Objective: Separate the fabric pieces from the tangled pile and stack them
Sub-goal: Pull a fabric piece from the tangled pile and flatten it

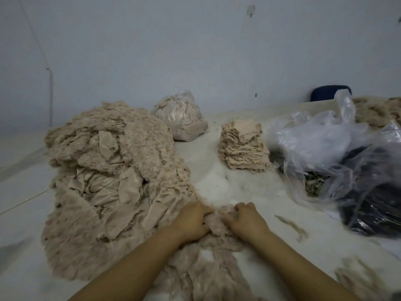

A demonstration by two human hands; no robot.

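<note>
While both grips, left hand (192,221) & right hand (246,220), clutch frayed beige fabric (216,222), pile (108,183) sprawls fuzzy.

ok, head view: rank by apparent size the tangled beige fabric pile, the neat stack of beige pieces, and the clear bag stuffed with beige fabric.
1. Tangled beige fabric pile, largest by far.
2-3. Neat stack of beige pieces and clear bag stuffed with beige fabric: look alike; the bag sits farther back, so unranked.

A crumpled clear plastic bag (321,135) lies at right over dark bagged material (373,205). Far behind it stands a dark blue rounded object (325,93). A pale blue-grey wall (195,51) closes the far side.
</note>
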